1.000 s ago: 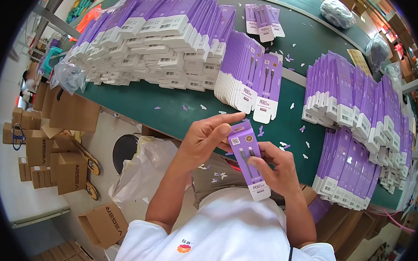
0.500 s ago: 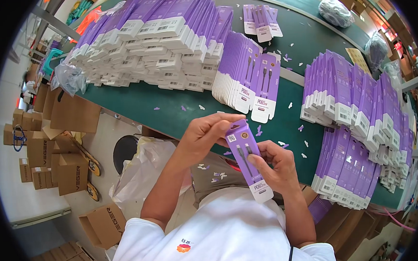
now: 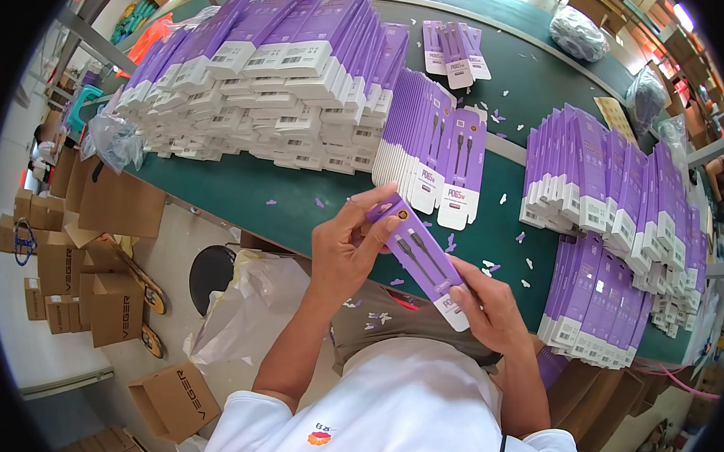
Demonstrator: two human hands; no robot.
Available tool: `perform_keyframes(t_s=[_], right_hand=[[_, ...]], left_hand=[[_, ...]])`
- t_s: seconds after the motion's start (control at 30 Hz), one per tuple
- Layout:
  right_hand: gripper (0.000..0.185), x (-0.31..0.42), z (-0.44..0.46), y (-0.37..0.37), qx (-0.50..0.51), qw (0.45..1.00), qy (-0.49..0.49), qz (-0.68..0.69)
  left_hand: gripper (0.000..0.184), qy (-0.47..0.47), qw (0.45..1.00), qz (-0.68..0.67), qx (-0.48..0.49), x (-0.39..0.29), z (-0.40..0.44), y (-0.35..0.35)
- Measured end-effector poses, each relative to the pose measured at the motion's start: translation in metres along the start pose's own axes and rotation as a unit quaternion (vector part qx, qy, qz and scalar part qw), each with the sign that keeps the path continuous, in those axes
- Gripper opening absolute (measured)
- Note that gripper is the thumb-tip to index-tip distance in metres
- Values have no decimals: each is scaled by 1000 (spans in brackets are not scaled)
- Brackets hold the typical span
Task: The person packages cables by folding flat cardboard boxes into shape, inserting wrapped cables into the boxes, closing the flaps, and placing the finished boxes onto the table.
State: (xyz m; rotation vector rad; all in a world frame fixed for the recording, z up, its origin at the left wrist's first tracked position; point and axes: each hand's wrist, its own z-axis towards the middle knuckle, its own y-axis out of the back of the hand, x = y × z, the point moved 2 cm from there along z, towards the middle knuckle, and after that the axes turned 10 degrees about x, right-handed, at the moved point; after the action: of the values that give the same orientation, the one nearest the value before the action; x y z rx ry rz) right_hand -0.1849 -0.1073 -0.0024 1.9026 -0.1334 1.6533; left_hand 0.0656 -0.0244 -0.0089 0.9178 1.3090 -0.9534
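Observation:
A slim purple and white cable box (image 3: 423,257), printed with two dark cable plugs and "PD65W", lies slanted between my hands above the table's front edge. My left hand (image 3: 345,245) pinches its upper end, the thumb over the top of the front face. Around the white lower end, my right hand (image 3: 487,308) is closed with its thumb on the front, partly covering the print. Just beyond the hands stands a row of matching flat boxes (image 3: 407,146). One more flat box (image 3: 462,167) with side flaps lies at its right end.
A tall stack of purple boxes (image 3: 281,91) fills the table's left side. More stacked boxes (image 3: 589,181) stand at the right. Small paper cut-outs (image 3: 504,198) are scattered over the green table (image 3: 237,187). Cartons (image 3: 120,304) and a black stool (image 3: 210,271) are at the left.
The held box has tilted further, its lower end swinging right. My right hand has shifted down to that end. My left thumb now covers the code near the top.

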Motion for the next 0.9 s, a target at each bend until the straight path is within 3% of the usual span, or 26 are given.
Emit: perform_keyframes(t_s=[0.07,0.17,0.27,0.37,0.47,0.5,0.6,0.67,0.73,0.83,0.87,0.9], right_hand=[[41,1,2,6,-15,1000,4,-4],[39,5,8,4,-30,1000,-1,-7],[38,7,16,-5,-24,1000,5,1],[39,5,28,-6,-31,999,43,-8],[41,-15,62,7,-170,974,41,142],[43,-3,80,22,-183,967,4,175],[45,-18,159,71,-273,961,28,28],[48,-40,217,98,-281,954,21,100],[52,-50,264,125,-244,964,1,101],[62,-57,284,135,-341,932,-48,-112],[69,-61,270,133,-341,916,-38,-208],[75,-51,249,121,-286,933,-20,-217]], left_hand=[[40,-14,1000,16,10,9,1,6],[36,-45,984,-167,31,9,8,9],[30,-53,989,-141,8,14,8,14],[38,-42,992,-112,-40,15,3,15],[49,-243,953,-71,-165,0,5,-1],[54,-230,961,-10,-152,8,1,1],[63,-196,951,209,-113,46,-13,12],[63,-179,899,390,-88,57,-13,14],[64,-151,904,389,-88,56,-11,13],[63,-133,910,384,-87,55,-14,10],[62,-134,910,382,-89,54,-12,11],[62,-141,909,382,-92,55,-10,13]])
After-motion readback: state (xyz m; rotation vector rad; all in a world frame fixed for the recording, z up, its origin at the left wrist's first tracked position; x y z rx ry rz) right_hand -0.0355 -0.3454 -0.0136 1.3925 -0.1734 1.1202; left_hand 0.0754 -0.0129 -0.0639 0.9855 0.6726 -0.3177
